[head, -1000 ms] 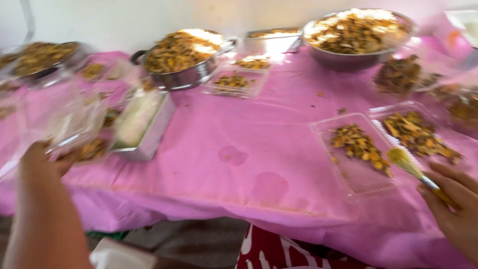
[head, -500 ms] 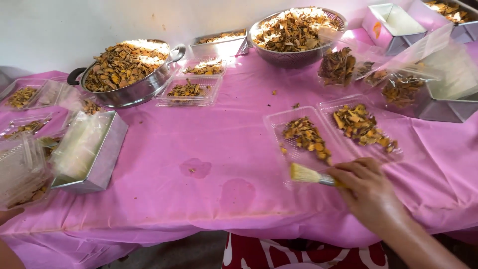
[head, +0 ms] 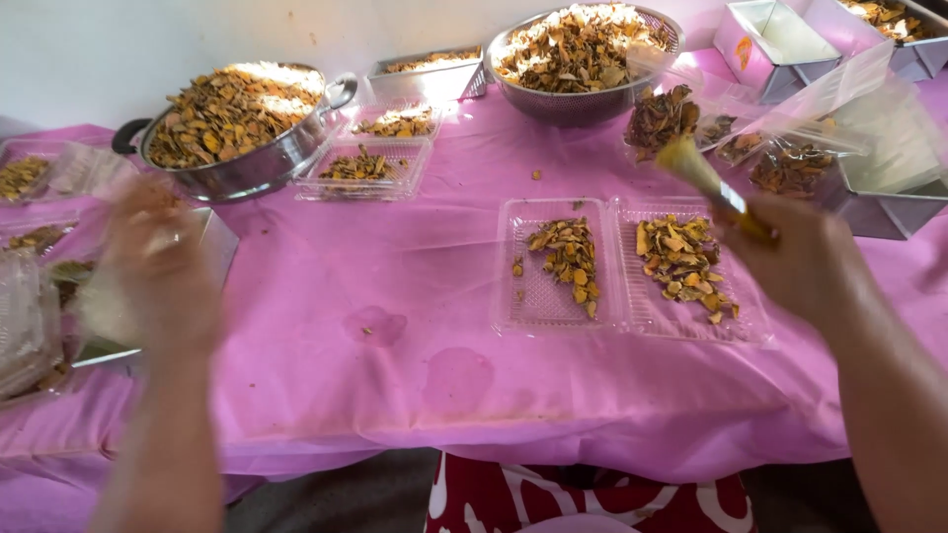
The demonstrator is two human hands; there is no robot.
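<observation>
Over the right side of the pink tablecloth (head: pixel 395 296), the right hand (head: pixel 795 262) has its fingers closed round the handle of a small brush (head: pixel 706 178), whose pale yellow bristles point up and away, above the far right corner of an opened clear plastic clamshell tray (head: pixel 513 306). That tray lies flat on the cloth in two joined halves; each half holds a loose scatter of dried yellow-brown slices (head: pixel 571 259), the right half somewhat fuller. A few crumbs lie on the cloth beyond it.

At the left the left hand (head: pixel 153 262) is blurred; it is raised over a pale metal tin (head: pixel 212 242) at the table's left edge, and whether its fingers grip anything cannot be told. Clear plastic packs (head: pixel 30 326) with a little of the same dried stuff lie just left of it.

Farther back, a wide steel pot (head: pixel 247 168) with black handles is heaped with the dried slices. Just right of it sit two clear trays (head: pixel 365 173), one behind the other, each partly filled, and behind them a rectangular metal tin (head: pixel 430 74) with more. A round steel colander bowl (head: pixel 583 59) at the back centre is piled high. To its right stand clear bags (head: pixel 790 163) of darker brown pieces, a grey metal box (head: pixel 884 197) and, at the far corner, a pink-and-white open box (head: pixel 770 35).

Below the table edge shows red cloth with white marks (head: pixel 592 498).
</observation>
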